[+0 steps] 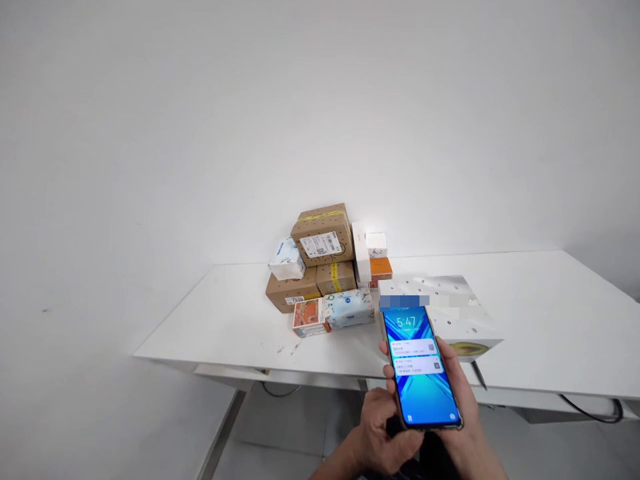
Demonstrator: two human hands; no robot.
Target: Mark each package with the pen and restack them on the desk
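Note:
A smartphone (423, 363) with a lit blue lock screen is held up in front of me, below the table's front edge. My right hand (463, 393) wraps its right side and back, fingers closed on it. My left hand (380, 433) grips its lower left corner, thumb by the bottom edge. Behind the phone a large white box (450, 310) with small dots lies on the white table (550, 320).
A pile of parcels stands at the table's back: brown cardboard boxes (323, 233), tissue packs (347, 310), a tall white box (361, 252) and an orange box (381, 268). A black cable (595, 413) hangs under the table at right. White wall behind.

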